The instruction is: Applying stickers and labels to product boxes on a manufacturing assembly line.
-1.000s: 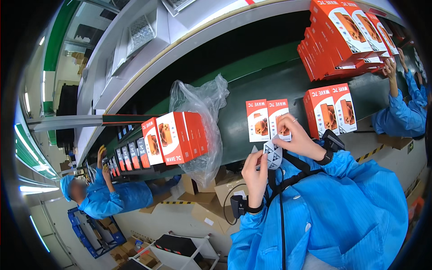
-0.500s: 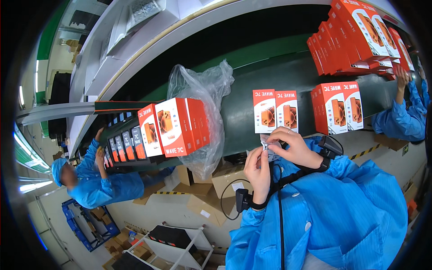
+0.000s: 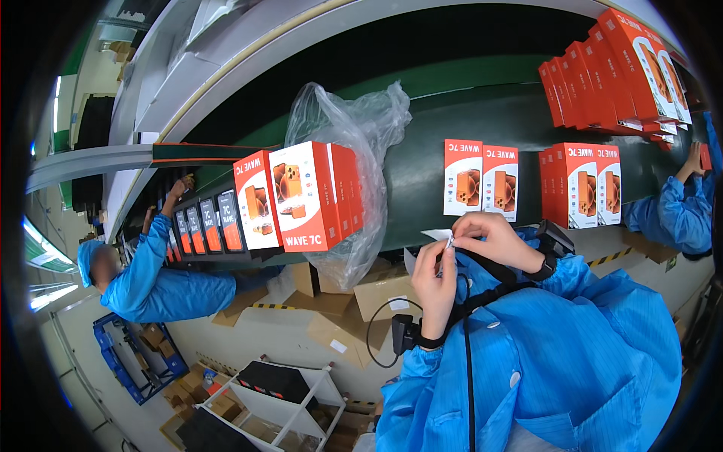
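A small piece of white paper or sticker backing (image 3: pixel 437 234) is pinched between my two hands, just in front of the table's near edge. My left hand (image 3: pixel 434 290) has its thumb and fingers closed on it from below. From the right, my right hand (image 3: pixel 495 239) grips it with thumb and fingertips. Its far details are hidden by the fingers. Beyond the hands, two red-and-white phone boxes (image 3: pixel 462 181) stand side by side on the dark green table.
More phone boxes (image 3: pixel 580 184) stand to the right, with a big stack (image 3: pixel 595 79) behind. Boxes (image 3: pixel 305 197) and a clear plastic bag (image 3: pixel 350 113) lie left, near dark phone packages (image 3: pixel 230 218). Co-workers (image 3: pixel 143 264) are at both sides; cartons (image 3: pixel 343 328) sit on the floor.
The white paper now sticks out to the left of my fingertips, and my fingers have shifted slightly on it. The view has moved a little; the left co-worker's arm is raised further.
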`<state>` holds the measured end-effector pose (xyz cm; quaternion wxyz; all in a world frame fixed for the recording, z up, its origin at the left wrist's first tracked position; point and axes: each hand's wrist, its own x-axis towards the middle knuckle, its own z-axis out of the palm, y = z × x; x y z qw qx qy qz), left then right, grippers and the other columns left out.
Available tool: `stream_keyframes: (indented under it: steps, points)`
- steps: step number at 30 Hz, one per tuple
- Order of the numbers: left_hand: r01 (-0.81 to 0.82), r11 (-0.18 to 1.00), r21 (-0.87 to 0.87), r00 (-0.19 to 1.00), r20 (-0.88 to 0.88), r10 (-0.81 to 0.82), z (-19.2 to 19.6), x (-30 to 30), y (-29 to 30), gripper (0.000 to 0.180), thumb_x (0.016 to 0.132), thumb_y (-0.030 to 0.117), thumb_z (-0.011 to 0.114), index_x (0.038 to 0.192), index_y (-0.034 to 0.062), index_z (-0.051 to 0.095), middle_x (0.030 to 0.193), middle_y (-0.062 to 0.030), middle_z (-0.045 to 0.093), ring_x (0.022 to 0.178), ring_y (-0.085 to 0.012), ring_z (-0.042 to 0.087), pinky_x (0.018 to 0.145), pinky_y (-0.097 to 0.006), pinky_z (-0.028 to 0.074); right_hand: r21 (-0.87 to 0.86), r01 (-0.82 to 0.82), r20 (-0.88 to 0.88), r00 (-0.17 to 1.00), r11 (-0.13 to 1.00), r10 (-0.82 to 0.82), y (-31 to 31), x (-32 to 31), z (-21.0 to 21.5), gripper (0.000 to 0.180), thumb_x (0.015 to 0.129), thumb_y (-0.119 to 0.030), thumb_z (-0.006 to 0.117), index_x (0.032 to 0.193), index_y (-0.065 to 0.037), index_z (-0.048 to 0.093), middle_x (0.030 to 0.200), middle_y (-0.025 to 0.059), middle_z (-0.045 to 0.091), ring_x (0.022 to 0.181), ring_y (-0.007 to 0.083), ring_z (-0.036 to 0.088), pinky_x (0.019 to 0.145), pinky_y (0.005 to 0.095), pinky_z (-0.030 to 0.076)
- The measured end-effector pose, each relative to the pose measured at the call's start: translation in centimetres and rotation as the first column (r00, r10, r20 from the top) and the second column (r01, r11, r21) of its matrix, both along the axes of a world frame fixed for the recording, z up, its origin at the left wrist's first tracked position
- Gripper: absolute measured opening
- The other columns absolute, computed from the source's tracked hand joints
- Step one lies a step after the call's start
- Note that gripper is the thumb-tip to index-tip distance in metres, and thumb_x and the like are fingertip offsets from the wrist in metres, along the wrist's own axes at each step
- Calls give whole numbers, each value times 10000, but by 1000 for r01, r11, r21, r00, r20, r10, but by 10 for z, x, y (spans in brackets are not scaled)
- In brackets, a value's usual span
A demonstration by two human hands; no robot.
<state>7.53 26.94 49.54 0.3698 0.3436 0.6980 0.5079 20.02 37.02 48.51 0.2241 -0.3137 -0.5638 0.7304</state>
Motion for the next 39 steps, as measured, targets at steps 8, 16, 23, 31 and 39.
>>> stream_keyframes:
  steps: [8, 16, 23, 31, 39]
  points:
    - [-29, 952, -306, 854, -502, -136, -50, -40, -7, 207, 886, 108, 524, 1054, -12, 517, 866, -246, 594, 791, -445, 582, 639, -471, 467, 72, -6, 201, 980, 997, -8, 7, -2, -72, 95, 800, -49, 672, 820, 23, 614, 812, 67, 633, 748, 137, 635, 716, 258, 513]
    - [-6, 984, -176, 924, -377, -62, -52, -35, -12, 216, 892, 104, 522, 1040, -54, 528, 891, -279, 598, 792, -447, 582, 680, -452, 469, 354, -71, 497, 859, 933, -123, 29, -13, -152, 116, 755, -110, 653, 747, 6, 649, 646, 127, 624, 594, 251, 617, 571, 348, 478]
    - [18, 966, -256, 926, -359, -113, -54, -31, -14, 224, 886, 90, 528, 1061, -50, 521, 917, -271, 594, 823, -445, 579, 692, -458, 468, 438, -123, 537, 830, 891, -150, 26, -15, -154, 82, 730, -105, 648, 726, -23, 654, 689, 120, 631, 640, 278, 617, 603, 373, 478]
    - [35, 968, -248, 923, -364, -127, -54, -27, -14, 227, 884, 89, 529, 1063, -49, 519, 920, -263, 592, 822, -447, 574, 688, -462, 466, 443, -123, 549, 821, 888, -160, 24, -17, -157, 87, 733, -108, 640, 707, -25, 638, 639, 120, 611, 616, 285, 608, 583, 386, 474]
    - [23, 974, -224, 913, -392, -111, -55, -24, -18, 250, 880, 86, 535, 1084, -56, 519, 928, -278, 592, 823, -455, 574, 685, -461, 468, 656, -149, 530, 788, 740, -312, 20, -16, -164, 217, 732, -104, 667, 891, 14, 576, 834, 195, 585, 716, 293, 596, 619, 367, 464]
